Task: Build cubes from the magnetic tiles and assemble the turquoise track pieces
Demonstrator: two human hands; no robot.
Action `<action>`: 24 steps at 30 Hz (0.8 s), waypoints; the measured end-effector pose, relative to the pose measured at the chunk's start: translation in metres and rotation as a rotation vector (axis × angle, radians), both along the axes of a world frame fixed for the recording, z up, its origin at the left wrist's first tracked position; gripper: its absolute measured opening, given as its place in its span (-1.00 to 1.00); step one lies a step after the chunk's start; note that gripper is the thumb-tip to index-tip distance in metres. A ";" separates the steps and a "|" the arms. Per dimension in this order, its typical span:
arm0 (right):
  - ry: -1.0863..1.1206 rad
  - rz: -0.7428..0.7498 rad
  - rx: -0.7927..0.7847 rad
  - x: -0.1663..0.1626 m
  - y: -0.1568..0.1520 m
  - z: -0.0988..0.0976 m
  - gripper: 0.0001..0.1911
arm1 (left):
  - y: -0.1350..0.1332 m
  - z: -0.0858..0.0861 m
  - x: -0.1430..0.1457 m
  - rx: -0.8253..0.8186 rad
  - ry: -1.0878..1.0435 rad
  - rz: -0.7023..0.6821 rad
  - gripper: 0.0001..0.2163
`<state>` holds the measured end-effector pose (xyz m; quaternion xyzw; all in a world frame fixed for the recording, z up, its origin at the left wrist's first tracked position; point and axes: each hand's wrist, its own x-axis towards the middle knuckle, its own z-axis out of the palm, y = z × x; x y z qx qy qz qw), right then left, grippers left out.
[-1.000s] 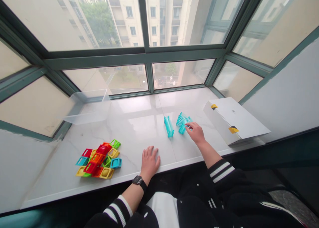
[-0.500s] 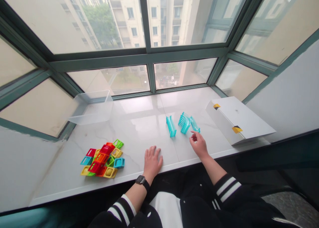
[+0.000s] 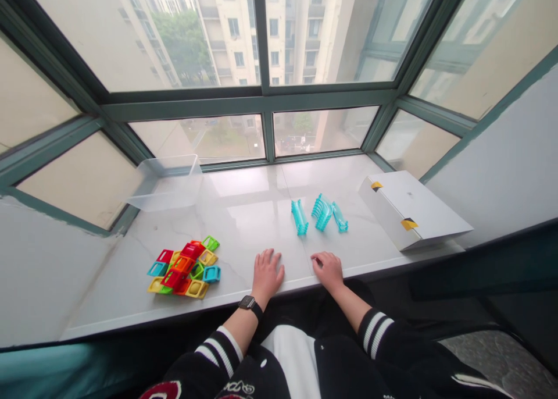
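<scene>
My left hand [image 3: 267, 274] lies palm down on the white sill, fingers spread, holding nothing. Loosely bent, the fingers of my right hand [image 3: 329, 270] rest near the sill's front edge with no object visible in them. Beyond the hands are three translucent turquoise plastic pieces: a straight ribbed track-like piece [image 3: 299, 217], a curved ribbed piece [image 3: 321, 212] and a slimmer one [image 3: 340, 217] at the right. All three are apart from both hands. To the left of my left hand lies a pile of colourful plastic square frames [image 3: 183, 265] in red, orange, yellow, green and blue.
A clear plastic bin [image 3: 168, 184] stands at the back left of the marble-patterned sill [image 3: 244, 213]. At the right is a white box [image 3: 418, 207] with yellow-and-black tabs. Green-framed windows [image 3: 244, 105] enclose the back and sides.
My right hand has moved left and toward me, away from the slim turquoise piece, and now rests near the front edge. My left hand stays in place. The view has shifted slightly.
</scene>
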<state>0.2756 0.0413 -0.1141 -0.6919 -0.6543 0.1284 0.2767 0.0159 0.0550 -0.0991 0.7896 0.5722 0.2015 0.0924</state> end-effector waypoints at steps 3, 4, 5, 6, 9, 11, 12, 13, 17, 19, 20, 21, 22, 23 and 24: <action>0.037 -0.013 -0.002 0.004 0.000 -0.001 -0.76 | 0.002 -0.001 -0.001 -0.031 -0.027 0.000 -0.61; 0.050 -0.011 0.001 0.005 -0.001 -0.002 -0.76 | 0.003 -0.001 -0.002 -0.055 -0.051 0.000 -0.60; 0.060 -0.005 0.006 0.006 -0.001 -0.002 -0.75 | 0.005 0.000 -0.004 -0.090 -0.084 -0.004 -0.59; 0.067 0.003 0.012 0.007 -0.002 -0.002 -0.75 | 0.008 0.002 -0.008 -0.134 -0.127 -0.015 -0.58; 0.082 0.023 0.033 0.011 -0.004 -0.003 -0.73 | 0.013 0.017 -0.031 -0.242 -0.305 -0.077 -0.58; 0.080 0.027 0.048 0.012 -0.004 -0.005 -0.72 | 0.012 0.034 -0.060 -0.189 -0.418 -0.073 -0.60; 0.075 0.028 0.054 0.012 -0.004 -0.006 -0.71 | 0.010 0.044 -0.077 -0.138 -0.436 -0.048 -0.60; 0.067 0.028 0.059 0.012 -0.004 -0.007 -0.70 | 0.007 0.055 -0.096 -0.086 -0.432 -0.002 -0.61; 0.006 0.007 0.078 0.009 -0.003 -0.010 -0.71 | -0.004 0.089 -0.179 0.104 -0.251 0.356 -0.59; -0.031 -0.009 0.085 0.008 -0.003 -0.012 -0.71 | -0.005 0.096 -0.216 0.135 -0.144 0.548 -0.54; -0.046 -0.012 0.089 0.007 -0.002 -0.014 -0.71 | -0.005 0.096 -0.231 0.125 -0.098 0.639 -0.49; -0.057 -0.012 0.094 0.007 -0.002 -0.015 -0.71 | -0.003 0.095 -0.244 0.097 -0.069 0.694 -0.43; -0.065 -0.012 0.100 0.007 -0.003 -0.016 -0.71 | -0.001 0.092 -0.256 0.057 -0.056 0.725 -0.36; -0.072 -0.010 0.106 0.007 -0.003 -0.017 -0.71 | 0.002 0.089 -0.266 -0.003 -0.052 0.742 -0.29; -0.079 -0.010 0.113 0.007 -0.003 -0.017 -0.71 | 0.006 0.085 -0.274 -0.076 -0.049 0.748 -0.23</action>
